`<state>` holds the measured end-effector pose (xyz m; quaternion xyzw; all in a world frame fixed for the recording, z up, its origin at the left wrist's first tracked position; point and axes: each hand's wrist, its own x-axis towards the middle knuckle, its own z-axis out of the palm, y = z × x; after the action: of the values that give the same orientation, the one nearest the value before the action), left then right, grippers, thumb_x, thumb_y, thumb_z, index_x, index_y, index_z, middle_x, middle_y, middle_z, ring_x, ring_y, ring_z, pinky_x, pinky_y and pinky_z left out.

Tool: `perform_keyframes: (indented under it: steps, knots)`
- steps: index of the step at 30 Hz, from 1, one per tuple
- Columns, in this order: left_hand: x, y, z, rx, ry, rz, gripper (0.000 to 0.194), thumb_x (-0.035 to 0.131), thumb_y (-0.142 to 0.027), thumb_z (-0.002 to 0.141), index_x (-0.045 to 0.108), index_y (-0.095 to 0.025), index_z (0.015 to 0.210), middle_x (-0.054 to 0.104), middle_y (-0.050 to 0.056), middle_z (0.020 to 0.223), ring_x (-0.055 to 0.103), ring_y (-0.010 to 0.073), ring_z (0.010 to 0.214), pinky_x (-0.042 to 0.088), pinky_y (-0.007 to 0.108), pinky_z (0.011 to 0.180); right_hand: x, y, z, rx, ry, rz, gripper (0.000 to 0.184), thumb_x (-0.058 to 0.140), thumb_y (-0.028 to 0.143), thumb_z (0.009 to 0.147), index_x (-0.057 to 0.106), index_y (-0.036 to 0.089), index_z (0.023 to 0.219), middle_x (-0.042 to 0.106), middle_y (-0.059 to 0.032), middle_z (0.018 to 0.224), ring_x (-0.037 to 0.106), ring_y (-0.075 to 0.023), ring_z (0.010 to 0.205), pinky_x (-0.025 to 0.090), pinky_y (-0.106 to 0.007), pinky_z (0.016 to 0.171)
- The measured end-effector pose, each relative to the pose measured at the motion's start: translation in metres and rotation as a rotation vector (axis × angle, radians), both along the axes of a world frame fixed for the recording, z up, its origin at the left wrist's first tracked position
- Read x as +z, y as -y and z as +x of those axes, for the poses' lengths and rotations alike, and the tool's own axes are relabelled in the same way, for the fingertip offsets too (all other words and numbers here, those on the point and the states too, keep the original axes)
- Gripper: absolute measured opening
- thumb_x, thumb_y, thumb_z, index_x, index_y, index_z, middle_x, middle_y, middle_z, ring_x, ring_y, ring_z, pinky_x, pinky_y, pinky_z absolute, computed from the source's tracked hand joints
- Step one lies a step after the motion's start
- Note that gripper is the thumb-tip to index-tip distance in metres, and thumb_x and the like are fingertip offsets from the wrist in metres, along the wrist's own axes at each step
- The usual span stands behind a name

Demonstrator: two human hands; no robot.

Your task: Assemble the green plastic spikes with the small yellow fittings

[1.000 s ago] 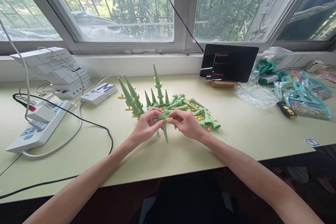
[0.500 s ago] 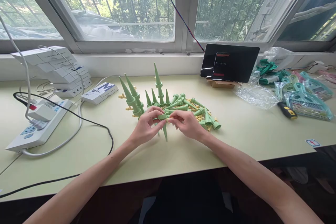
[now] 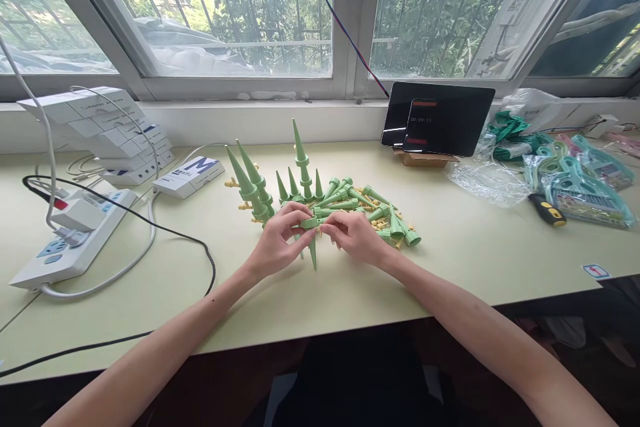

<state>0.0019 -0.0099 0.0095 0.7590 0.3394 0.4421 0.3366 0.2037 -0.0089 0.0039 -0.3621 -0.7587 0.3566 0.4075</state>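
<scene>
My left hand (image 3: 281,238) is closed around the collar of a green plastic watering spike (image 3: 313,255), its tip pointing down toward the table. Close against that collar, my right hand (image 3: 357,237) pinches a small yellow valve (image 3: 321,230), partly covered by the fingertips. Whether the valve sits in the spike's side cannot be made out. Behind the left hand, nested green spikes (image 3: 249,185) with yellow valves stand point up, and a taller stack (image 3: 301,159) rises further back. A heap of loose green spikes (image 3: 345,201) mixed with yellow valves lies behind and beside my right hand.
On the left are a power strip (image 3: 75,240) with cables, stacked white boxes (image 3: 115,140) and one flat box (image 3: 190,177). A tablet (image 3: 460,120) with a phone before it leans at the back. A screwdriver (image 3: 547,210) and bagged brush sets (image 3: 587,193) lie right.
The spike in my left hand has tilted slightly, its tip shifting a little left. My right fingers have turned slightly at the yellow valve. The heap and stacks stay as they were.
</scene>
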Motion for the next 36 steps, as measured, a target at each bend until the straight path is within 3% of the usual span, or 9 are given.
perform_keyframes:
  steps: [12, 22, 26, 31, 36]
  knots:
    - [-0.0026, -0.0003, -0.0012, -0.046, 0.016, 0.013, 0.011, 0.066, -0.025, 0.087, 0.066, -0.020, 0.098, 0.052, 0.008, 0.106, 0.061, 0.0172, 0.088, 0.062, 0.033, 0.074, -0.0038, -0.0023, 0.0009, -0.005, 0.078, 0.083, 0.045, 0.043, 0.048, 0.100, 0.054, 0.017, 0.069, 0.046, 0.0037, 0.056, 0.040, -0.0091, 0.051, 0.034, -0.023, 0.056]
    - [-0.0006, 0.0014, 0.0006, -0.060, -0.005, 0.010, 0.009, 0.065, -0.023, 0.088, 0.065, -0.020, 0.097, 0.051, 0.008, 0.107, 0.060, 0.0176, 0.090, 0.060, 0.031, 0.073, -0.0005, -0.0006, 0.0003, 0.000, 0.121, 0.009, 0.055, 0.036, 0.051, 0.102, 0.052, 0.017, 0.061, 0.045, 0.0034, 0.051, 0.041, -0.0092, 0.049, 0.034, -0.024, 0.057]
    - [-0.0017, 0.0003, 0.0012, -0.017, 0.024, -0.032, 0.009, 0.066, -0.025, 0.087, 0.066, -0.019, 0.094, 0.052, 0.007, 0.105, 0.060, 0.0174, 0.089, 0.061, 0.032, 0.074, 0.0015, 0.0004, 0.0001, -0.042, 0.059, -0.010, 0.047, 0.043, 0.051, 0.099, 0.052, 0.017, 0.067, 0.052, 0.0022, 0.056, 0.045, -0.0098, 0.051, 0.036, -0.024, 0.056]
    - [-0.0014, -0.0004, 0.0018, 0.054, 0.070, -0.056, 0.007, 0.068, -0.025, 0.086, 0.065, -0.019, 0.088, 0.053, 0.007, 0.103, 0.060, 0.0179, 0.091, 0.059, 0.030, 0.072, 0.0044, 0.0022, 0.0007, -0.033, -0.020, -0.009, 0.024, 0.055, 0.040, 0.095, 0.059, 0.017, 0.088, 0.063, -0.0010, 0.073, 0.052, -0.0109, 0.057, 0.042, -0.024, 0.056]
    - [0.0003, -0.0007, 0.0030, 0.069, 0.101, -0.092, 0.008, 0.068, -0.026, 0.085, 0.066, -0.019, 0.089, 0.054, 0.006, 0.102, 0.060, 0.0165, 0.084, 0.057, 0.029, 0.066, 0.0002, 0.0003, 0.0010, -0.009, -0.123, -0.070, 0.017, 0.056, 0.033, 0.093, 0.061, 0.018, 0.090, 0.064, -0.0020, 0.079, 0.055, -0.0106, 0.055, 0.046, -0.024, 0.052]
